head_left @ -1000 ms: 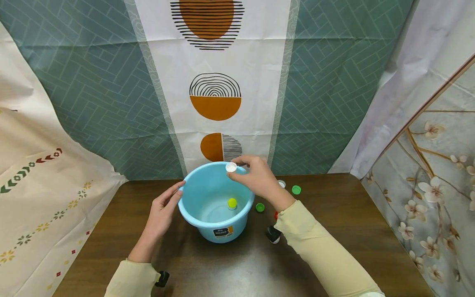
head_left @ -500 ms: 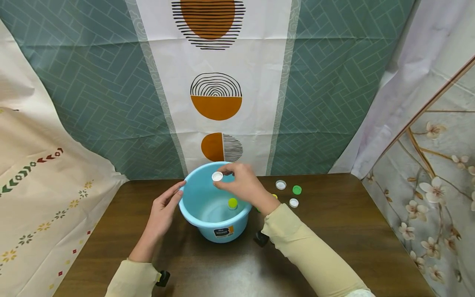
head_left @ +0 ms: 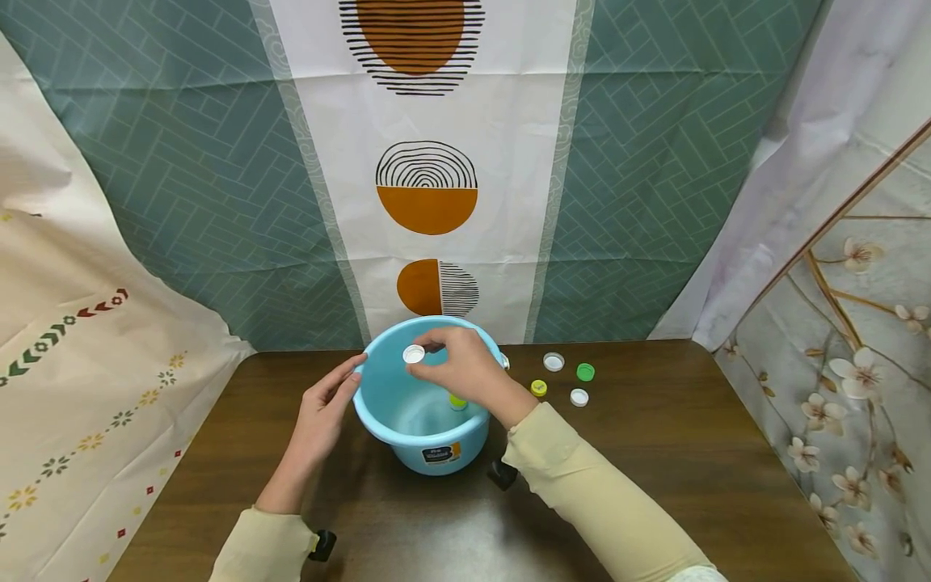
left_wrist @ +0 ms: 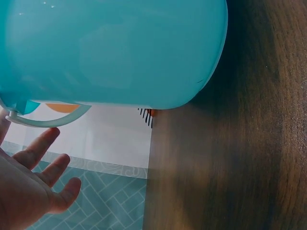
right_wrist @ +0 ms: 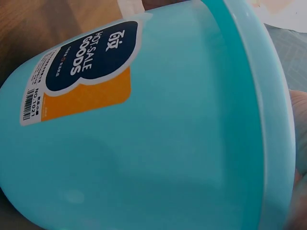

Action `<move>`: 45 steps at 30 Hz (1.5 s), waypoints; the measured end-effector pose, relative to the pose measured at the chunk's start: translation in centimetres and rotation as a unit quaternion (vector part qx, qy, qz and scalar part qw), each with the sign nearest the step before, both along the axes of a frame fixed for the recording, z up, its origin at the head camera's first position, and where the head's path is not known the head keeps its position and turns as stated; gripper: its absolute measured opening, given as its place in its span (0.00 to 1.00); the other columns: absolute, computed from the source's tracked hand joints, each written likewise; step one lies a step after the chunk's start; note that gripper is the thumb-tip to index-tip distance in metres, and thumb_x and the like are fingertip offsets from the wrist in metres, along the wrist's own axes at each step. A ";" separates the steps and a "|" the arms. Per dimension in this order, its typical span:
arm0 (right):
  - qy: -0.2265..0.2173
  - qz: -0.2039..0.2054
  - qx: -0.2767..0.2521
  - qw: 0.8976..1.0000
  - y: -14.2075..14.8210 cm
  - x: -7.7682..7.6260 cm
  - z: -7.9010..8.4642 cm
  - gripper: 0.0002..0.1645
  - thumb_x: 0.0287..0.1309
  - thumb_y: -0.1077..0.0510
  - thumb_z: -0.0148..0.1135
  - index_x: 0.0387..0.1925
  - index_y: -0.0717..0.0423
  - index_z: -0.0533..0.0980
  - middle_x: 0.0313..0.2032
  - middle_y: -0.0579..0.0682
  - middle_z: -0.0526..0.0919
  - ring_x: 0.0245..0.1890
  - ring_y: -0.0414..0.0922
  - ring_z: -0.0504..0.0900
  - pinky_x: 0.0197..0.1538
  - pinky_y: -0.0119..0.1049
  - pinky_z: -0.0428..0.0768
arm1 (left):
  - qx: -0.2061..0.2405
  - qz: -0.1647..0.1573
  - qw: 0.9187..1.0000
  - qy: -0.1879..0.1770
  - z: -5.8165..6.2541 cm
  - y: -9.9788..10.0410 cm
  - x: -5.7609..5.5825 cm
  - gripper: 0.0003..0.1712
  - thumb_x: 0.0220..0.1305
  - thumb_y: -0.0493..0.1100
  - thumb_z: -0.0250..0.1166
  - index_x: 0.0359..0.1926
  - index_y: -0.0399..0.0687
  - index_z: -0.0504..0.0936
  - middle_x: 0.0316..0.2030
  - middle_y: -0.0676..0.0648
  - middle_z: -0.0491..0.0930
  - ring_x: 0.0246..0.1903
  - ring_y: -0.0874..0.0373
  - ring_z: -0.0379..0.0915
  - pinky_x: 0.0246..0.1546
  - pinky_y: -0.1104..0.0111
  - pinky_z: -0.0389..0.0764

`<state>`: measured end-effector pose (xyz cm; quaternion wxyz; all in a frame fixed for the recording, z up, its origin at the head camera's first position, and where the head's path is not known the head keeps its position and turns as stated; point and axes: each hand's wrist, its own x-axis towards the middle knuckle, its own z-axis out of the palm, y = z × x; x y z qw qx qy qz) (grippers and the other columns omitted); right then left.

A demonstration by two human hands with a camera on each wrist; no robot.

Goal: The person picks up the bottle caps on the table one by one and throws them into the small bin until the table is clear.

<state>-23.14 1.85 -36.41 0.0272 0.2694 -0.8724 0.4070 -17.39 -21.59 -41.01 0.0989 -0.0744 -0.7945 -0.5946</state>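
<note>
A light-blue plastic basin (head_left: 436,443) stands on the table near the back wall. My left hand (head_left: 323,408) touches its left rim with thumb and fingertips; in the left wrist view three fingers (left_wrist: 53,170) stretch out loosely, apart from the basin wall. Over the inside of the basin my right hand (head_left: 465,368) pinches a white bottle cap (head_left: 414,354) between thumb and fingers, its hollow side showing. Below that hand, a yellow-green cap (head_left: 457,402) lies on the basin floor, partly hidden. The right wrist view mostly shows the basin's labelled wall (right_wrist: 168,143).
On the brown table (head_left: 655,461), right of the basin, lie a yellow cap (head_left: 538,388), a clear-white cap (head_left: 553,361), a green cap (head_left: 585,372) and a white cap (head_left: 579,398). A patterned cloth (head_left: 611,202) hangs behind.
The right hand has moved left and slightly down, carrying the white cap from the basin's far right rim to over its inside. Caps behind the arm have come into view. The left hand stays put.
</note>
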 end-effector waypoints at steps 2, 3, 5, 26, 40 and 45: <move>0.001 -0.002 0.005 1.000 -0.1 0.0 0.0 0.20 0.49 0.42 0.68 0.44 0.41 0.80 0.41 0.35 0.82 0.47 0.36 0.78 0.52 0.37 0.77 | 0.000 -0.001 1.000 -0.001 -0.3 -0.1 -0.2 0.22 0.68 0.50 0.55 0.61 0.54 0.73 0.58 0.46 0.75 0.54 0.62 0.73 0.48 0.79 0.74; 0.001 -0.003 0.007 1.000 -0.1 0.0 0.0 0.21 0.49 0.41 0.68 0.45 0.42 0.80 0.42 0.36 0.83 0.48 0.36 0.78 0.52 0.37 0.76 | 0.000 0.000 1.000 -0.001 -0.5 -0.1 -0.4 0.22 0.68 0.50 0.55 0.61 0.55 0.73 0.58 0.46 0.75 0.54 0.62 0.73 0.48 0.79 0.74; 0.000 -0.004 0.011 1.000 -0.1 0.0 0.0 0.25 0.49 0.40 0.68 0.48 0.43 0.79 0.46 0.39 0.83 0.50 0.37 0.78 0.53 0.38 0.76 | -0.001 -0.001 1.000 0.003 -1.1 -0.3 -0.7 0.21 0.68 0.51 0.54 0.61 0.57 0.73 0.58 0.47 0.75 0.54 0.64 0.73 0.48 0.79 0.74; 0.000 -0.042 -0.039 0.998 2.4 0.0 1.7 0.25 0.51 0.39 0.65 0.52 0.39 0.77 0.51 0.37 0.79 0.54 0.39 0.76 0.56 0.41 0.75 | -0.003 0.001 1.000 0.013 -2.3 -0.7 -1.3 0.22 0.69 0.49 0.53 0.62 0.57 0.72 0.58 0.44 0.75 0.54 0.57 0.74 0.46 0.79 0.75; 0.075 -0.150 -0.097 0.981 11.0 -1.5 0.4 0.28 0.51 0.39 0.65 0.54 0.43 0.77 0.50 0.43 0.80 0.54 0.41 0.76 0.57 0.45 0.74 | -0.004 0.005 1.000 0.014 -2.4 -0.7 -1.2 0.21 0.69 0.50 0.53 0.62 0.58 0.72 0.58 0.46 0.75 0.54 0.57 0.74 0.46 0.79 0.75; 0.080 -0.201 -0.090 0.972 15.1 -1.6 -1.0 0.29 0.51 0.39 0.65 0.54 0.42 0.76 0.51 0.43 0.80 0.57 0.44 0.74 0.59 0.47 0.72 | -0.008 0.003 1.000 0.021 -2.3 -0.7 -1.2 0.22 0.69 0.51 0.53 0.62 0.59 0.72 0.58 0.46 0.76 0.55 0.53 0.73 0.47 0.79 0.75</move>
